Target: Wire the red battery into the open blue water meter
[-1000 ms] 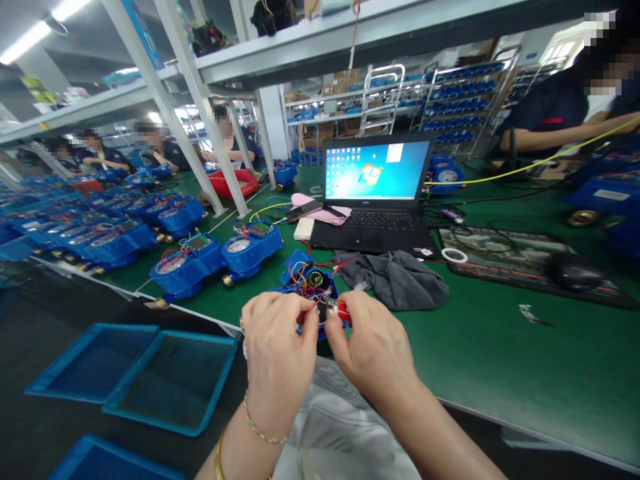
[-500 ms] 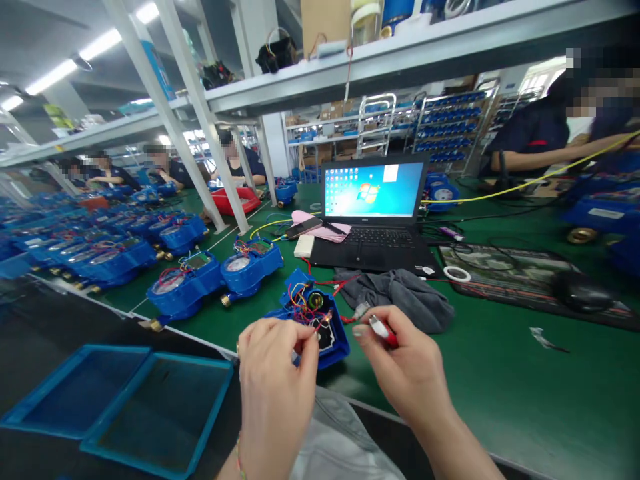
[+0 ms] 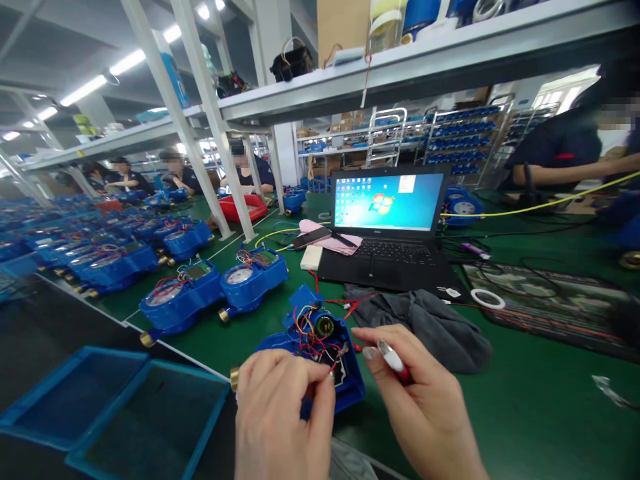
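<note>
An open blue water meter (image 3: 320, 350) with loose coloured wires and a brass fitting lies at the near edge of the green bench (image 3: 525, 413). My left hand (image 3: 283, 413) rests on its near side, fingers curled on the housing and wires. My right hand (image 3: 425, 407) hovers just right of it and pinches a small red and silver tool (image 3: 393, 357), its tip pointing toward the meter. Red leads run from the meter toward the grey cloth (image 3: 430, 320).
An open laptop (image 3: 390, 230) stands behind the cloth, with a roll of tape (image 3: 487, 299) and a dark mat to its right. Several blue meters (image 3: 215, 287) line the bench to the left. Blue trays (image 3: 115, 413) sit below left. Other people sit at the far side.
The view has tilted up and the meter now sits lower in the frame. My left hand closed down onto the meter. My right hand pulled apart from the left, holding the tool.
</note>
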`<control>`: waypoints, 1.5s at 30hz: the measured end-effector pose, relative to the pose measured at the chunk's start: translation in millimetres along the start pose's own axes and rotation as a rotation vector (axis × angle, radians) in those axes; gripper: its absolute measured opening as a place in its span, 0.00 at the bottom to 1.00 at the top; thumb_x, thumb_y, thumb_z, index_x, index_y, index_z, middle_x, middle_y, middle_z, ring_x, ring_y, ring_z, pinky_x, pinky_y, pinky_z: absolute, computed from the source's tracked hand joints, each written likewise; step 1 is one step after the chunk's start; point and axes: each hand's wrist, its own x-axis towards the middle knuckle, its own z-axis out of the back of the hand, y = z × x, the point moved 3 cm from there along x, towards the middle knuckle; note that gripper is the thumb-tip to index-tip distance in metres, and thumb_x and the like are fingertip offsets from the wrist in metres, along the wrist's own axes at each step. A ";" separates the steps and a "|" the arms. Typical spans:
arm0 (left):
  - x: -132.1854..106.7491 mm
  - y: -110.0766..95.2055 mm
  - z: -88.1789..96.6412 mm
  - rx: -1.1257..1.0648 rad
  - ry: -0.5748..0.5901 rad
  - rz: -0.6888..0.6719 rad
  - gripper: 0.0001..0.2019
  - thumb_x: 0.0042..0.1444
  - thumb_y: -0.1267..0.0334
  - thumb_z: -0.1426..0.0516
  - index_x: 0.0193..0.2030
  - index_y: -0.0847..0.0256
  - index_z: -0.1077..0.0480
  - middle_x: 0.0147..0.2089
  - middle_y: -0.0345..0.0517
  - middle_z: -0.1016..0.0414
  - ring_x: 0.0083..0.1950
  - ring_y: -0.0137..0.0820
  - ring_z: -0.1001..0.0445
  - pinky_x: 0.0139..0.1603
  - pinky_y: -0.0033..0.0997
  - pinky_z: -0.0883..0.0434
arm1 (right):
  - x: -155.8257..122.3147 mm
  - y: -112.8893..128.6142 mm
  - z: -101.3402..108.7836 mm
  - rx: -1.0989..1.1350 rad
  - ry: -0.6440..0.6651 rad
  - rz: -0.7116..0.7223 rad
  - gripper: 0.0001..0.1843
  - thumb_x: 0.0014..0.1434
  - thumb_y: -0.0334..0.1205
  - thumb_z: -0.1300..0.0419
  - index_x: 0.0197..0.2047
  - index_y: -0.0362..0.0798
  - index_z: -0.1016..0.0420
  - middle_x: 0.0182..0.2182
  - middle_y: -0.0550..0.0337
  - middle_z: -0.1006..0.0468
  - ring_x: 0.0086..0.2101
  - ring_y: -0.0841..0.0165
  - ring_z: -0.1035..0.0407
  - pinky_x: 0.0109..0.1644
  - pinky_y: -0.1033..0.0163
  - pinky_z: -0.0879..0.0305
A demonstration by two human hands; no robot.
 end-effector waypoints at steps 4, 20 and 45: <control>-0.1 -2.5 -1.8 -0.062 0.081 -0.025 0.05 0.57 0.69 0.44 0.31 0.57 0.34 0.27 0.36 0.31 0.33 0.30 0.32 0.40 0.34 0.39 | 3.2 2.0 -2.4 0.044 0.030 -0.010 0.07 0.60 0.32 0.42 0.39 0.52 0.25 0.33 0.63 0.27 0.34 0.73 0.30 0.35 0.71 0.34; 25.7 3.9 -10.2 -0.065 0.228 -0.079 0.08 0.62 0.71 0.50 0.36 0.59 0.31 0.35 0.42 0.33 0.38 0.32 0.35 0.41 0.37 0.41 | -5.9 11.7 5.4 -0.128 0.001 0.184 0.10 0.57 0.23 0.46 0.35 0.46 0.28 0.33 0.60 0.30 0.33 0.74 0.33 0.37 0.72 0.36; 22.3 16.5 -18.5 -0.261 0.088 0.070 0.08 0.59 0.73 0.46 0.35 0.56 0.29 0.33 0.36 0.29 0.37 0.28 0.31 0.38 0.32 0.38 | -25.2 27.8 33.6 -0.335 -0.140 0.269 0.06 0.61 0.28 0.42 0.40 0.46 0.26 0.37 0.60 0.25 0.36 0.73 0.29 0.41 0.70 0.34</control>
